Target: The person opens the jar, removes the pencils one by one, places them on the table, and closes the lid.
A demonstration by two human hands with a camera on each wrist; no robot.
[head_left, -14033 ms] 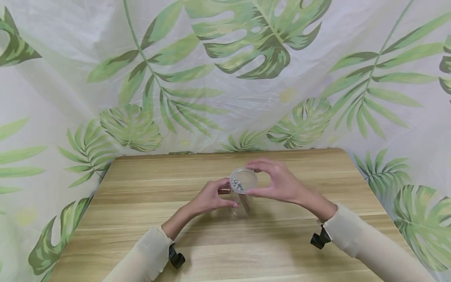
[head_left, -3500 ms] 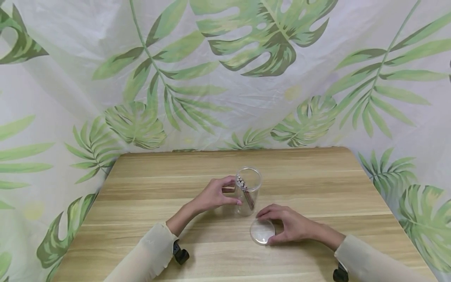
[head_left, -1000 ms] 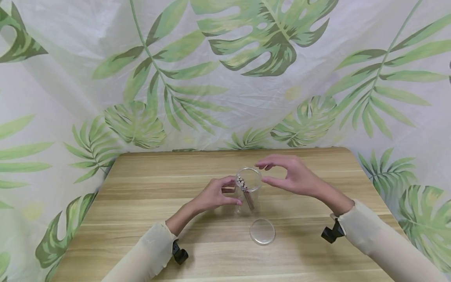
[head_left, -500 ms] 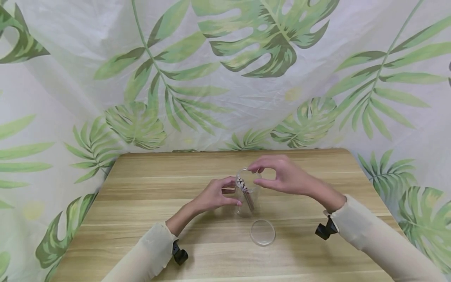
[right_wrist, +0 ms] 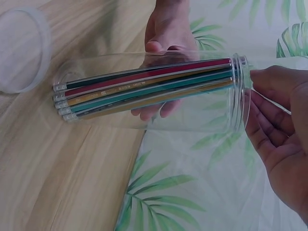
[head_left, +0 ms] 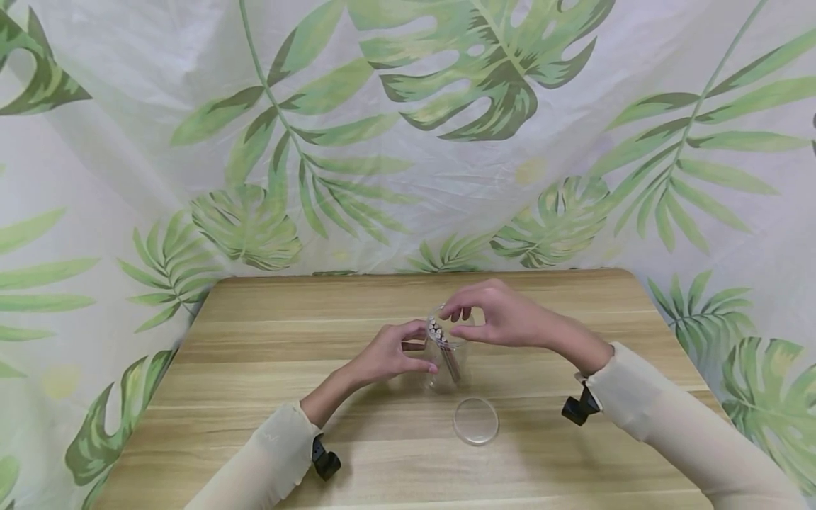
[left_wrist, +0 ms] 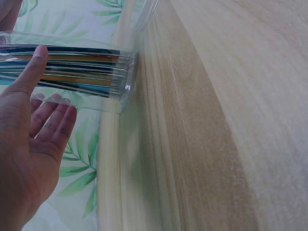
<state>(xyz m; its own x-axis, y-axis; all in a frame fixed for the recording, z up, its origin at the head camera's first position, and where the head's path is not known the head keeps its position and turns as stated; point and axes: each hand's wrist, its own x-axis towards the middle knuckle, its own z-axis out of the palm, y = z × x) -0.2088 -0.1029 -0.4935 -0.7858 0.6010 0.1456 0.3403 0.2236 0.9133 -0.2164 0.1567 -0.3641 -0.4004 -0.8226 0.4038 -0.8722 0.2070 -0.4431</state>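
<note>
A tall clear plastic jar (right_wrist: 192, 120) stands upright on the table, its mouth uncovered. Inside it, several pencils (right_wrist: 144, 89) in red, green, dark and yellow-brown lean together against one side. My left hand (head_left: 385, 353) grips the jar around its side, thumb in front and fingers behind. Over the mouth is my right hand (head_left: 510, 317), with bent fingers and thumb spread apart near the pencil tops; nothing shows between them. In the right wrist view those fingers are beside the rim, some partly hidden. The round clear lid (head_left: 474, 421) lies on the table in front of the jar.
The wooden table (head_left: 255, 319) has rounded far corners. Right behind it hangs a leaf-printed cloth (head_left: 446, 177). A small black camera is worn on each wrist.
The lid came off the jar and was laid on the table by my right hand. That hand then rose to the jar's mouth and moved left over it. My left hand keeps its grip.
</note>
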